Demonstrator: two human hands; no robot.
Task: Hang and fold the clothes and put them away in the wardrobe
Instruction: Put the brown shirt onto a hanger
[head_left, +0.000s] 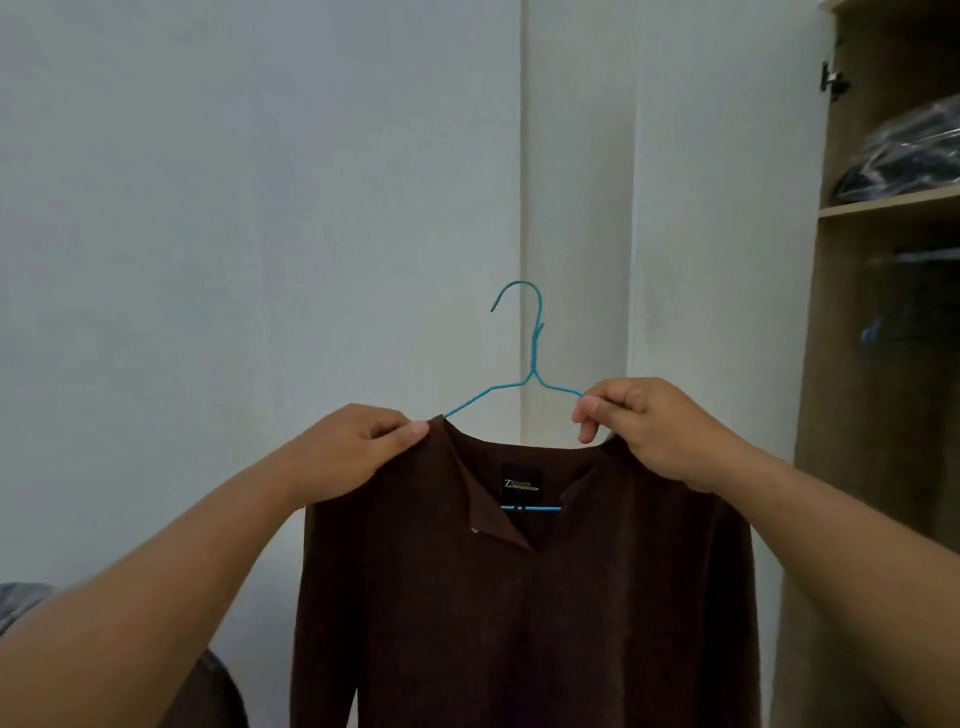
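The open wardrobe stands at your right, a bagged bundle on its shelf. You hold the brown shirt up before the wall, draped on the blue hanger. Your left hand pinches one shoulder, your right hand pinches the other at the wire.

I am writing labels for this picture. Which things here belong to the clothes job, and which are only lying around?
Belong to the job:
- brown shirt, gripped at the shoulders by the left hand and right hand
- blue hanger, inside the shirt
- wardrobe, open on the right

Only lying around:
- dark bundle in plastic on the wardrobe shelf
- grey cloth, lower left
- wall
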